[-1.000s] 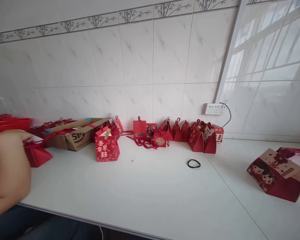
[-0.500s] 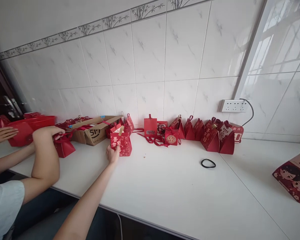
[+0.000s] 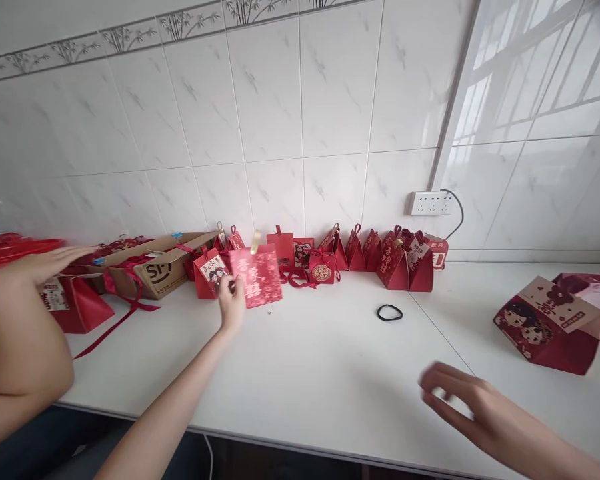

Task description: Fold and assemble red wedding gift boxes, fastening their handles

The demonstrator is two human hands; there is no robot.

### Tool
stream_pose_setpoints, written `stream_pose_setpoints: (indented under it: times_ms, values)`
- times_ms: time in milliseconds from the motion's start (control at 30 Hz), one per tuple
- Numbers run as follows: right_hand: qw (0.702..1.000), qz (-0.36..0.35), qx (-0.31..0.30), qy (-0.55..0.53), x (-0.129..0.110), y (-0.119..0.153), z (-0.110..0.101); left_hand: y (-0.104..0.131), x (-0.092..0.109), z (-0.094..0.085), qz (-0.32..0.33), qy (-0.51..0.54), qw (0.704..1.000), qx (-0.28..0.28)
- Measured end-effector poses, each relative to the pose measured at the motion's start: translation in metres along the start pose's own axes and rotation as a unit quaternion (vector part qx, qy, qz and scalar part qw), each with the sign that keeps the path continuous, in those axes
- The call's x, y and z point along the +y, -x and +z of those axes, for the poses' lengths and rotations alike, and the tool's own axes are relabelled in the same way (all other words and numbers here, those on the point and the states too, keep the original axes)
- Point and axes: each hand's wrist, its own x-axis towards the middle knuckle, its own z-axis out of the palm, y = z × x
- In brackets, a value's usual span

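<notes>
Two hands were in play, doing pretty different things. Left hand (image 3: 231,303) had a red box (image 3: 260,273) with pale characters pinched at its left edge, fingers closed on it. That box sat slightly tilted left of center over the white tabletop (image 3: 330,360), another red box (image 3: 203,287) just to its left; too blurry to tell if its bottom touched down. Right hand (image 3: 473,403) hovered half-open, fingers curled, thumb apart, gap between, with a black band (image 3: 391,320) beyond it.
</notes>
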Motion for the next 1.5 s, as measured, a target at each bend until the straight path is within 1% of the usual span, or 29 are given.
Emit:
stream_pose_setpoints:
  times_ms: [33,67,100,133,167,233,267,300,333,400,467,533,600,667,733,767,833,933,1000,1067,1200,1267,1333,1433,1500]
  values:
    - [0.999,-0.017,-0.020,-0.025,-0.009,-0.017,0.002,0.011,0.010,0.015,0.012,0.024,0.999,-0.021]
    - [0.999,-0.021,-0.016,-0.047,-0.018,-0.035,0.003,0.023,0.019,0.031,0.022,0.048,0.998,-0.043]
    - [0.997,-0.021,0.004,-0.068,-0.025,-0.052,0.004,0.037,0.026,0.047,0.030,0.072,0.995,-0.066]
    - [0.995,-0.012,0.034,-0.088,-0.031,-0.068,0.005,0.052,0.032,0.061,0.036,0.095,0.991,-0.090]
    - [0.991,0.006,0.079,-0.111,-0.035,-0.083,0.007,0.067,0.035,0.074,0.042,0.114,0.985,-0.118]
    - [0.972,0.020,0.180,-0.151,-0.039,-0.108,0.013,0.096,0.036,0.090,0.058,0.146,0.970,-0.184]
    - [0.961,0.011,0.223,-0.166,-0.040,-0.119,0.018,0.108,0.034,0.095,0.070,0.159,0.959,-0.222]
    - [0.951,-0.006,0.253,-0.180,-0.040,-0.129,0.022,0.117,0.031,0.096,0.083,0.170,0.947,-0.262]
    - [0.943,-0.023,0.268,-0.198,-0.040,-0.138,0.028,0.123,0.028,0.096,0.093,0.177,0.933,-0.299]
    - [0.932,-0.040,0.264,-0.244,-0.039,-0.152,0.040,0.127,0.022,0.093,0.114,0.178,0.911,-0.355]
    - [0.921,-0.047,0.257,-0.288,-0.038,-0.159,0.052,0.123,0.018,0.088,0.131,0.166,0.900,-0.382]
    - [0.911,-0.051,0.271,-0.308,-0.037,-0.161,0.063,0.117,0.018,0.084,0.145,0.161,0.895,-0.391]
    - [0.905,-0.062,0.295,-0.302,-0.036,-0.157,0.072,0.112,0.023,0.080,0.153,0.176,0.892,-0.388]
    - [0.902,-0.083,0.321,-0.276,-0.037,-0.149,0.078,0.108,0.031,0.075,0.174,0.189,0.895,-0.365]
    - [0.901,-0.119,0.336,-0.246,-0.039,-0.141,0.079,0.103,0.043,0.069,0.213,0.186,0.900,-0.332]
    - [0.903,-0.138,0.334,-0.234,-0.041,-0.138,0.078,0.100,0.048,0.066,0.237,0.189,0.896,-0.325]
    - [0.910,-0.176,0.307,-0.218,-0.046,-0.133,0.075,0.093,0.059,0.060,0.270,0.200,0.883,-0.327]
    - [0.915,-0.214,0.271,-0.211,-0.054,-0.130,0.070,0.087,0.068,0.054,0.259,0.213,0.868,-0.366]
    - [0.914,-0.217,0.272,-0.207,-0.056,-0.129,0.070,0.086,0.070,0.051,0.241,0.222,0.860,-0.392]
    - [0.914,-0.210,0.279,-0.204,-0.057,-0.128,0.071,0.089,0.072,0.051,0.246,0.225,0.856,-0.395]
    - [0.916,-0.205,0.276,-0.205,-0.057,-0.127,0.073,0.092,0.076,0.050,0.310,0.194,0.852,-0.374]
    - [0.915,-0.212,0.277,-0.202,-0.057,-0.127,0.073,0.093,0.078,0.049,0.330,0.186,0.848,-0.370]
    - [0.912,-0.219,0.283,-0.200,-0.057,-0.127,0.073,0.093,0.079,0.049,0.329,0.186,0.850,-0.366]
    - [0.907,-0.230,0.291,-0.199,-0.057,-0.128,0.073,0.094,0.078,0.050,0.313,0.190,0.862,-0.351]
    - [0.898,-0.249,0.304,-0.196,-0.056,-0.128,0.074,0.095,0.077,0.050,0.317,0.193,0.865,-0.337]
